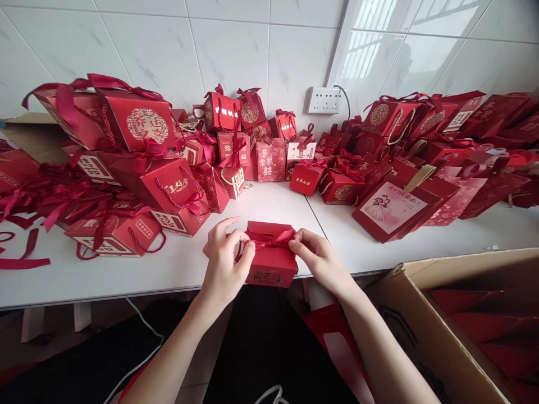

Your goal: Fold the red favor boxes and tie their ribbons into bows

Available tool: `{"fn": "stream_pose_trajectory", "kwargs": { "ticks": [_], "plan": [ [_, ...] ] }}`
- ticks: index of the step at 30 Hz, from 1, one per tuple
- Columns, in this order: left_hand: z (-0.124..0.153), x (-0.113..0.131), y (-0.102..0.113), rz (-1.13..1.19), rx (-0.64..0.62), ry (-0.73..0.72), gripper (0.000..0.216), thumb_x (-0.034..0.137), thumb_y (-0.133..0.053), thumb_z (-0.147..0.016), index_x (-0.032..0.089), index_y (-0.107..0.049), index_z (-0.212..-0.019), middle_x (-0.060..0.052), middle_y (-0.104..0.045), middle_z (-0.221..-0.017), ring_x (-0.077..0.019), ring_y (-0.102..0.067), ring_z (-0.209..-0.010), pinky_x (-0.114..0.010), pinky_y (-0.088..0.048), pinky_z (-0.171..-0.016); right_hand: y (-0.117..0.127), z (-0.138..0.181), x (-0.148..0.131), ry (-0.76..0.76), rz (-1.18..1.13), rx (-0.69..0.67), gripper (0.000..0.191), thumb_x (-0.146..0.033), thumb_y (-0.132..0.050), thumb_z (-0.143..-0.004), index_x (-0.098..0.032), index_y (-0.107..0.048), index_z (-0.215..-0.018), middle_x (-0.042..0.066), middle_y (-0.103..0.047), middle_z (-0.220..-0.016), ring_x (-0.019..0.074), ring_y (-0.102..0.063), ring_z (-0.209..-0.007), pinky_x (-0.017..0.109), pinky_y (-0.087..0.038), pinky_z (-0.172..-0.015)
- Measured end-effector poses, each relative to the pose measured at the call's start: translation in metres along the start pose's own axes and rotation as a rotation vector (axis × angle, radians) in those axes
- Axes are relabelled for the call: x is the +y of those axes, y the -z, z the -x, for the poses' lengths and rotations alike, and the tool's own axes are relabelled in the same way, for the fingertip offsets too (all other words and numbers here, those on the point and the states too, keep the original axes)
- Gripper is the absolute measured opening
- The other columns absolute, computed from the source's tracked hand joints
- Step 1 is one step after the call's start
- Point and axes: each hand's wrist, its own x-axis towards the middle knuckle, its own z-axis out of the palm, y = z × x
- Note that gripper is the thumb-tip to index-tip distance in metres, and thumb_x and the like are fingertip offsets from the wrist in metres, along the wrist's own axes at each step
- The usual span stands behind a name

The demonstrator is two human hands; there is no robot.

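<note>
A small red gift box [269,264] stands at the near edge of the white table [177,264], with a red ribbon [273,241] across its top. My left hand [225,258] pinches the ribbon's left end at the box's left side. My right hand [318,258] pinches the ribbon's right end at the box's right side. The ribbon runs taut between the two hands.
Several red gift boxes and bags with ribbons are piled along the wall, the largest at the left [138,123] and flat ones at the right [396,207]. An open cardboard carton [425,331] with red pieces inside stands at lower right. A wall socket [323,100] sits behind.
</note>
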Motion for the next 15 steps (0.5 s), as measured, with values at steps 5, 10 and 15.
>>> {"fn": "stream_pose_trajectory", "kwargs": {
  "ticks": [5, 10, 15],
  "plan": [
    [0.001, -0.002, -0.001, -0.015, 0.008, -0.031, 0.017, 0.026, -0.045, -0.082, 0.021, -0.05, -0.067, -0.009, -0.053, -0.114, -0.028, -0.044, -0.119, -0.047, -0.029, -0.101, 0.005, 0.0, 0.008, 0.02, -0.014, -0.024, 0.029, -0.044, -0.048, -0.087, -0.02, -0.043, -0.071, -0.004, -0.044, -0.066, 0.0114, -0.041, -0.062, 0.023, -0.034, -0.057],
    [0.002, -0.002, -0.002, -0.039, 0.002, -0.024, 0.016, 0.024, -0.044, -0.082, 0.02, -0.049, -0.068, -0.009, -0.053, -0.114, -0.0286, -0.043, -0.119, -0.049, -0.029, -0.1, 0.014, 0.002, 0.006, 0.032, 0.012, -0.023, 0.029, -0.043, -0.05, -0.085, -0.019, -0.044, -0.069, -0.002, -0.047, -0.066, 0.0117, -0.044, -0.062, 0.024, -0.035, -0.059],
    [0.001, -0.001, -0.001, -0.048, 0.017, -0.09, 0.013, 0.024, -0.045, -0.082, 0.02, -0.05, -0.07, -0.009, -0.053, -0.113, -0.0271, -0.046, -0.117, -0.046, -0.032, -0.099, 0.018, -0.013, -0.025, 0.25, 0.29, 0.26, 0.024, -0.037, -0.054, -0.083, -0.019, -0.049, -0.068, -0.001, -0.048, -0.068, 0.0118, -0.046, -0.064, 0.023, -0.035, -0.058]
  ]
}}
